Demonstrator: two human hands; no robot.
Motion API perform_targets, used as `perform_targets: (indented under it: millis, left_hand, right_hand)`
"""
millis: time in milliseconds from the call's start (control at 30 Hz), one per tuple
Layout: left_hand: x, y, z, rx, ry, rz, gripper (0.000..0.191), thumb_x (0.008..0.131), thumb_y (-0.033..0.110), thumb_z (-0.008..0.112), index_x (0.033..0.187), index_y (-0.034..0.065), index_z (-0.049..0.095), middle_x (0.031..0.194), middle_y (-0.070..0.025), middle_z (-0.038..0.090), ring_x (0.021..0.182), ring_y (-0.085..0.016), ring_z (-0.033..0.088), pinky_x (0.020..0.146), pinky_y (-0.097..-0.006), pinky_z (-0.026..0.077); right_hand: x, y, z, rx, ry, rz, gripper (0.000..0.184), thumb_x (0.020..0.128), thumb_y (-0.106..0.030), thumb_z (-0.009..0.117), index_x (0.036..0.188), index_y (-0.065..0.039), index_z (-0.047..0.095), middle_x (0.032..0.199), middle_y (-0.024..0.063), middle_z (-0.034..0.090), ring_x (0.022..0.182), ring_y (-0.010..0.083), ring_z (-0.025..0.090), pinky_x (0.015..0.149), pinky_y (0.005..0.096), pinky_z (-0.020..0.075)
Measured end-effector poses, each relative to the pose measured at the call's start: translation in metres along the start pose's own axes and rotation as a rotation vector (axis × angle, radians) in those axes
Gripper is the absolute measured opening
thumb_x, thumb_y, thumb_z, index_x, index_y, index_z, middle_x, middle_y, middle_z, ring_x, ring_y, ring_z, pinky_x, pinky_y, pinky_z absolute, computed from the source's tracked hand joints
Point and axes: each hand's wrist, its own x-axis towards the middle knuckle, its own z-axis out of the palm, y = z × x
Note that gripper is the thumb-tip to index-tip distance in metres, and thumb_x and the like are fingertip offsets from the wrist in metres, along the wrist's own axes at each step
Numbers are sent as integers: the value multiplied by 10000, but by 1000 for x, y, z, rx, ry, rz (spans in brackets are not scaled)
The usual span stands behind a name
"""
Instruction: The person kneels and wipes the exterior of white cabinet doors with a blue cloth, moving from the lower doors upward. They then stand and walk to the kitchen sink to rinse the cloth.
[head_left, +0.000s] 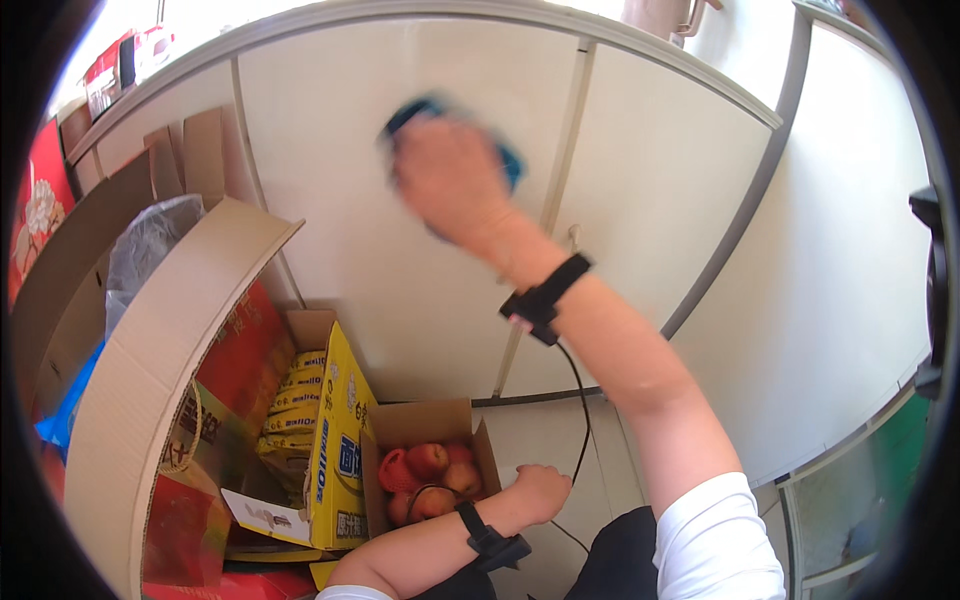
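My right hand (450, 172), blurred, presses a blue-teal cloth (511, 161) flat against the upper part of a white cabinet door (337, 247). Most of the cloth is hidden beneath the palm and fingers. Lower down, my left hand (544, 493) is curled into a loose fist beside an open cardboard box (487, 457) of apples (429, 460). A thin black cable (582, 405) runs down from the band (547, 300) on my right wrist and passes at the left fist's fingers. A similar band (487, 536) is on my left wrist.
A yellow carton (341, 450) holding yellow packs (294, 405) stands left of the apples. Nearer left rises a large open cardboard box (172, 300) with a clear plastic bag (150, 232) in it. A hook-shaped handle (575, 236) juts from the cabinet. A counter edge (480, 9) runs above.
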Motion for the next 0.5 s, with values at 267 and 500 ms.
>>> perform_targets:
  millis: [267,500]
  left_hand:
    - [1,-9,6,-27,-61,-2,221,846,133,672,1043,49,726,1027,-174,733,1000,-368,720,749,-548,573]
    - [-14,-12,-7,-46,-70,-25,335,862,314,731,1073,63,662,1040,-178,692,998,-376,686,825,-496,566]
  right_hand:
    - [3,19,0,110,434,-173,287,775,-88,726,1061,-79,709,1212,89,616,1086,290,588,920,431,478]
    - [10,117,-106,-146,681,307,403,796,-122,739,1187,-138,641,1088,111,594,1029,335,570,911,439,482]
